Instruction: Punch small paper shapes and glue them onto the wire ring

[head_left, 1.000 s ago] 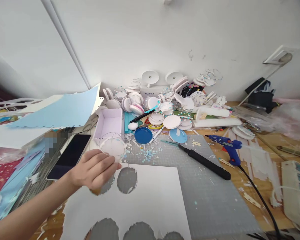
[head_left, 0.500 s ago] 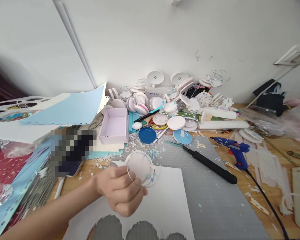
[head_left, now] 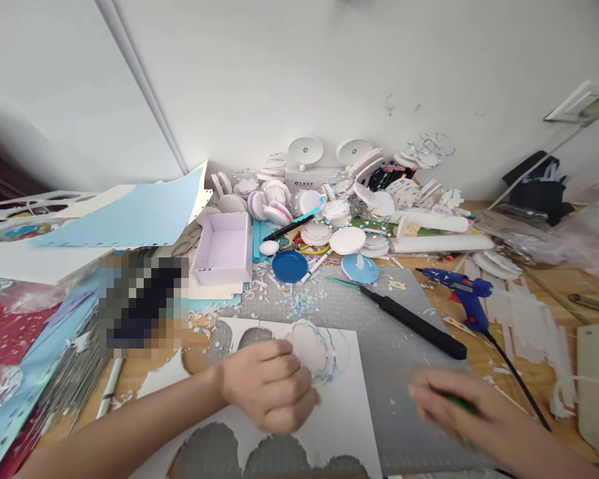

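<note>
My left hand (head_left: 269, 384) is closed on a clear round disc (head_left: 314, 349) with white filling and small blue flecks, held just above a white sheet (head_left: 344, 406) with round holes cut in it. The sheet lies on a grey cutting mat (head_left: 409, 346). My right hand (head_left: 472, 412) is blurred by motion at the lower right over the mat. Its fingers seem curled round something green that I cannot make out.
A black-handled knife (head_left: 414, 324) lies on the mat. A blue glue gun (head_left: 462, 293) with a black cord is to its right. A lilac box (head_left: 222, 249), a blue lid (head_left: 289, 266) and several white discs (head_left: 347, 241) crowd the back. Paper stacks (head_left: 40, 313) fill the left.
My left hand carried the clear disc from beside the lilac box toward me and right, over the white sheet. My right hand has come into view at the lower right.
</note>
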### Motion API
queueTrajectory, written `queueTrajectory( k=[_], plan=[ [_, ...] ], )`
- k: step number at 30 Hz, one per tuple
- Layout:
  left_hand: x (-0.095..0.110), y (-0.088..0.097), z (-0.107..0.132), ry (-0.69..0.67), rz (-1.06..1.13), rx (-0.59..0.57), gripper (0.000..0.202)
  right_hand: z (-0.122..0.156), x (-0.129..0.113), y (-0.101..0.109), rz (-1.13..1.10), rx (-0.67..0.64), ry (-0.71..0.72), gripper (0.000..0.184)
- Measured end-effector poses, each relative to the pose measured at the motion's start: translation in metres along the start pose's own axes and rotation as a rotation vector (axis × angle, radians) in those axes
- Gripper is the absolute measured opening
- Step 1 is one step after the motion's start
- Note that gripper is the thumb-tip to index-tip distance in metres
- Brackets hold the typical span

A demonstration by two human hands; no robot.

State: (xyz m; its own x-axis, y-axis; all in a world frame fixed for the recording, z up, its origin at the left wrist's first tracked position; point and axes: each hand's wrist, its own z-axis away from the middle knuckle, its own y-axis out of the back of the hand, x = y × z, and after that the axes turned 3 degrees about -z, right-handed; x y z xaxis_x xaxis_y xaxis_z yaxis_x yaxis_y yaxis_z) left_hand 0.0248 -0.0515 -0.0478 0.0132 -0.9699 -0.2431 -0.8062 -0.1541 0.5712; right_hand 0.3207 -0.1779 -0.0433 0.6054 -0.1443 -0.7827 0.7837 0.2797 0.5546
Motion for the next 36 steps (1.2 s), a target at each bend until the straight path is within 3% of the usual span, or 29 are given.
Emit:
queueTrajectory(
  k=[2,4,7,12,15,20,25,28,31,32,34,36],
  plan=[
    [0.006,-0.004,0.005,0.099,0.034,-0.197,0.008,-0.033,-0.029,0.000,-0.029,-0.068,-0.016,0.033],
    [0.011,-0.004,0.011,0.166,0.075,-0.377,0.008,-0.062,-0.048,-0.004,-0.070,-0.033,0.063,0.028],
    [0.017,0.004,0.021,0.239,0.129,-0.522,0.012,-0.092,-0.049,-0.011,-0.021,0.105,0.205,0.011],
    [0.022,0.030,0.028,0.362,0.207,-0.520,0.014,-0.113,-0.026,-0.014,0.127,0.227,0.306,0.023],
    [0.019,0.045,0.030,0.501,0.252,-0.594,0.026,-0.117,-0.021,-0.007,0.227,0.264,0.321,0.022],
    [0.013,0.061,0.034,0.712,0.272,-0.774,0.042,-0.121,-0.004,0.022,0.652,0.451,0.356,0.024],
    [0.010,0.070,0.041,0.751,0.200,-0.808,0.043,-0.130,0.019,0.052,0.898,0.460,0.357,0.029],
    [-0.007,0.088,0.040,0.866,0.075,-0.668,0.030,-0.130,0.015,0.052,0.944,0.539,0.436,0.022],
    [-0.040,0.118,0.034,0.955,-0.195,-0.412,0.017,-0.123,-0.001,0.032,0.758,0.545,0.592,0.020],
    [-0.053,0.127,0.032,0.967,-0.310,-0.385,0.016,-0.121,-0.006,0.022,0.670,0.532,0.653,0.023],
    [-0.078,0.142,0.028,0.989,-0.523,-0.439,0.020,-0.118,-0.014,-0.002,0.599,0.536,0.730,0.027],
    [-0.098,0.149,0.028,0.958,-0.679,-0.631,0.029,-0.119,-0.017,-0.023,0.561,0.543,0.780,0.029]
  ],
)
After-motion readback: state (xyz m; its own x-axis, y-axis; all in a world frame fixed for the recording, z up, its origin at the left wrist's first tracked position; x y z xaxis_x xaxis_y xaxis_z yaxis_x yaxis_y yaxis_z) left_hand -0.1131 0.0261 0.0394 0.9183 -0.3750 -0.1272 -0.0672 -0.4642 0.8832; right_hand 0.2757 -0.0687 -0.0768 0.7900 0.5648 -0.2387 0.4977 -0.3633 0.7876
